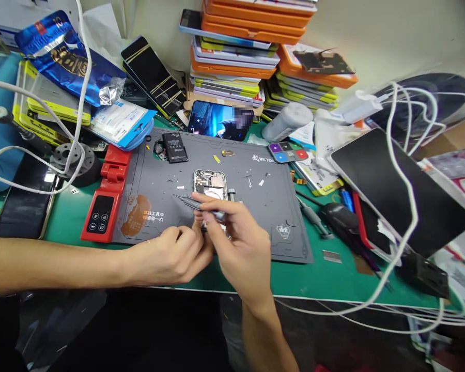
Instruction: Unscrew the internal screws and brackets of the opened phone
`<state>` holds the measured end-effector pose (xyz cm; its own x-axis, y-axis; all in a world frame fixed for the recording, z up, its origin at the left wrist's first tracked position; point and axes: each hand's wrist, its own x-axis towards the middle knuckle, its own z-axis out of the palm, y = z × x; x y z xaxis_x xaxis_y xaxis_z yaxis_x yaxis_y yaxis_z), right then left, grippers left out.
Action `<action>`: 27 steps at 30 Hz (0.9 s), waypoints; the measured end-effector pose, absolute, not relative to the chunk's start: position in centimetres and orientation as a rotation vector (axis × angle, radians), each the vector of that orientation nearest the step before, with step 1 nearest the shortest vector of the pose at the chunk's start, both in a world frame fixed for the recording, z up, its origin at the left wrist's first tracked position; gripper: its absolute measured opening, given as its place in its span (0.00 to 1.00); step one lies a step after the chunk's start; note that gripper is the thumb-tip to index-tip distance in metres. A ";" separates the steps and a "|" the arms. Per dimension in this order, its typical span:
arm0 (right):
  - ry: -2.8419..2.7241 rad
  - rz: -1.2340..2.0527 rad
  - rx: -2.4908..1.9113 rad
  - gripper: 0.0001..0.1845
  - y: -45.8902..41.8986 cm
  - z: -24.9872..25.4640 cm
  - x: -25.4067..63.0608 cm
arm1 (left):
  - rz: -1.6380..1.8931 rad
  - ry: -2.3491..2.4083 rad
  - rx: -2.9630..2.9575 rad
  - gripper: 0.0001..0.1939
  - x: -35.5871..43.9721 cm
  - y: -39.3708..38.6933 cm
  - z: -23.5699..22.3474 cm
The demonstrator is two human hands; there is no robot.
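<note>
An opened phone (210,181) lies in the middle of the grey work mat (251,206), its inner boards and metal parts showing. My right hand (240,237) is closed on a pair of tweezers (188,201), whose thin tips point left, just beside the phone. My left hand (174,256) is closed at the lower end of the phone, fingertips pinched together near the right thumb. What the left fingers hold, if anything, is hidden. Both hands cover the phone's lower part. A small grey knob-ended tool (231,194) shows at the phone's right edge, partly behind my right hand.
A black battery (175,148) and tiny loose parts (249,181) lie on the mat. Left stands a red device with buttons (101,214). Behind are a lit phone (220,120) and stacked orange boxes (256,20). Right are a dark tablet-like panel (403,191) and white cables (411,206).
</note>
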<state>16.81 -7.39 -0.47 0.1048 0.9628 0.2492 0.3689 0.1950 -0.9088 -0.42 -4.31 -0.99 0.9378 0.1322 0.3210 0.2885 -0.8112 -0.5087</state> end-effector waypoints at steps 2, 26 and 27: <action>-1.601 0.726 -1.356 0.11 -7.2 -0.3 16.6 | -0.396 -0.299 -2.547 0.10 -0.5 -4.4 -1.2; -0.728 0.555 -1.323 0.18 -9.7 -2.8 19.0 | -0.508 -0.296 -2.663 0.19 -0.3 -2.9 -1.3; -0.734 0.584 -1.347 0.18 -9.9 -2.9 19.0 | -0.548 -0.291 -2.663 0.20 -0.2 -2.8 -1.3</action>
<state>19.01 -9.91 -2.93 0.6505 0.7478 0.1330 0.0378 0.1431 -0.9890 -0.24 -2.82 -1.27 0.9013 0.1191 0.4166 0.2780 -0.8965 -0.3451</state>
